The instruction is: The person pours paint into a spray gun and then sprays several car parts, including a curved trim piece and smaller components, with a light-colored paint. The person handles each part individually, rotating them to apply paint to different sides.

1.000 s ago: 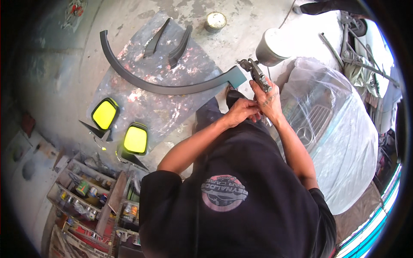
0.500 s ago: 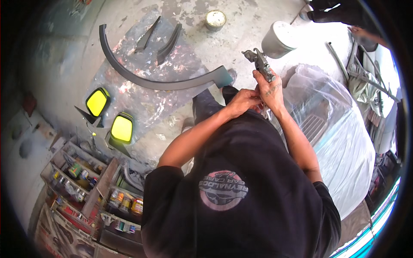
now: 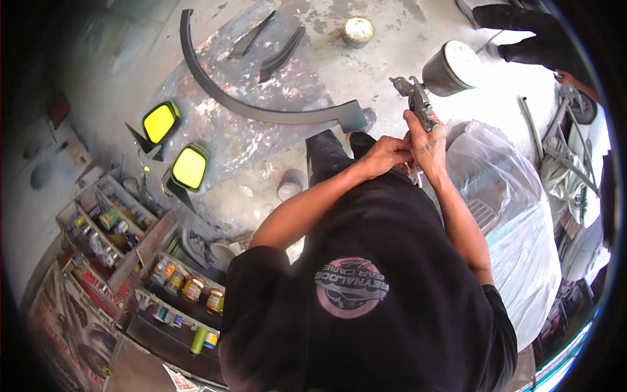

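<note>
My right hand point(image 3: 428, 149) is wrapped around a metal spray gun point(image 3: 419, 104), whose nozzle end points up and away from me. Close beside it, my left hand point(image 3: 386, 155) has its fingers pinched together under the right hand. What those fingers hold is hidden. Just past the gun appears a grey round pot point(image 3: 441, 73) with a white top; whether it is joined to the gun I cannot tell. Ahead lies a long curved dark trim strip point(image 3: 241, 112) on a paint-spattered sheet point(image 3: 215, 147), with two shorter dark trim pieces point(image 3: 253, 36) beyond it.
Two mirror housings with yellow faces point(image 3: 189, 166) sit at the left. A wooden tray point(image 3: 147, 238) of bottles and tins is lower left. Clear plastic sheeting point(image 3: 522, 248) covers something at right. A tin point(image 3: 358, 31) stands ahead; another person's legs point(image 3: 522, 42) are far right.
My view has turned, so the floor items sit further right in it. Both hands keep nearly the same grip. The other person's legs show more at the upper right.
</note>
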The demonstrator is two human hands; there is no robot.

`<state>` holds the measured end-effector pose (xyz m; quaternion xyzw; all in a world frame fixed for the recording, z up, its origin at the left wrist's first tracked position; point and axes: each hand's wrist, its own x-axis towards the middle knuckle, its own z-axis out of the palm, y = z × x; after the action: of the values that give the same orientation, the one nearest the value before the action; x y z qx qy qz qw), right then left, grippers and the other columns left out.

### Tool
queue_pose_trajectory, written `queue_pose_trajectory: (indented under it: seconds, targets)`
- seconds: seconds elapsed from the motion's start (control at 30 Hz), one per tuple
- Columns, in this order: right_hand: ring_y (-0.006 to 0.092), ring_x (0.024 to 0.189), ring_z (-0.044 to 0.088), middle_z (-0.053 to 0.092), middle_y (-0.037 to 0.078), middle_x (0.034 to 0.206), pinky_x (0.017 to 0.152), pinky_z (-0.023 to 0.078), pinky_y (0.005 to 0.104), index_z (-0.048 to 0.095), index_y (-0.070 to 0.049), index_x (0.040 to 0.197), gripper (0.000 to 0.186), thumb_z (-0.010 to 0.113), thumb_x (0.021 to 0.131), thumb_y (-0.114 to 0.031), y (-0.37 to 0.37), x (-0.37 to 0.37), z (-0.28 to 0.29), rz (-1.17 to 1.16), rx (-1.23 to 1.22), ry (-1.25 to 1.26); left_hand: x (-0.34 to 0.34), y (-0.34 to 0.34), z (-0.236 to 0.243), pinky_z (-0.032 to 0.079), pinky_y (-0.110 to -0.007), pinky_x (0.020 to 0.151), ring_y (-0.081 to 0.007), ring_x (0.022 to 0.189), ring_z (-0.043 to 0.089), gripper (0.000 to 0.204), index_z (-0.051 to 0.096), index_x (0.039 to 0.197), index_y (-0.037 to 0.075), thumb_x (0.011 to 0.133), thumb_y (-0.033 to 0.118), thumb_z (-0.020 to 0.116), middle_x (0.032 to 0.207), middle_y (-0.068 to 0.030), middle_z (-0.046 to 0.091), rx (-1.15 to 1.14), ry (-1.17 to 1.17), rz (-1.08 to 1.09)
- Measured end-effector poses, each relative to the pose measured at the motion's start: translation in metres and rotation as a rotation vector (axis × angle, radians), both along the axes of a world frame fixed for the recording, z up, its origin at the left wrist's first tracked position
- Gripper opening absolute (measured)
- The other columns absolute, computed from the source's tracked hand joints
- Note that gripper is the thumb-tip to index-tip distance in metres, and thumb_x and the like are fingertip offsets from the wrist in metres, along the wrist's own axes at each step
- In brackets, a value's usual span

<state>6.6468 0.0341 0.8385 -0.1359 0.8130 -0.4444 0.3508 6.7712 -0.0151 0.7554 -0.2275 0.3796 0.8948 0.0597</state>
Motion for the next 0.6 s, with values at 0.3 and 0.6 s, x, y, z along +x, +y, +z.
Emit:
queue_pose_trajectory:
  seconds: [0.3,0.6]
  targets:
    - [0.0136,0.066,0.056,0.066,0.009,0.072,0.062,0.047,0.0339,0.068,0.005,0.112,0.036,0.071,0.094,-0.025,-0.028,0.035,0.03,0.153,0.054,-0.094,0.041,-0.026,0.011,0.06,-0.032,0.075,-0.0168,0.078,0.072,0.016,0.075,0.104,-0.005,0.096,0.008,0.07,0.088,-0.0101,0.075,-0.116,0.069,-0.014]
    - [0.0192,0.082,0.07,0.073,0.019,0.087,0.081,0.054,0.0346,0.062,0.014,0.126,0.05,0.07,0.094,-0.024,-0.062,0.083,0.036,0.316,0.13,-0.08,0.097,-0.05,0.016,0.06,-0.031,0.074,-0.0181,0.078,0.072,0.015,0.074,0.103,-0.005,0.099,0.008,0.068,0.086,-0.012,0.074,-0.096,0.059,0.022]
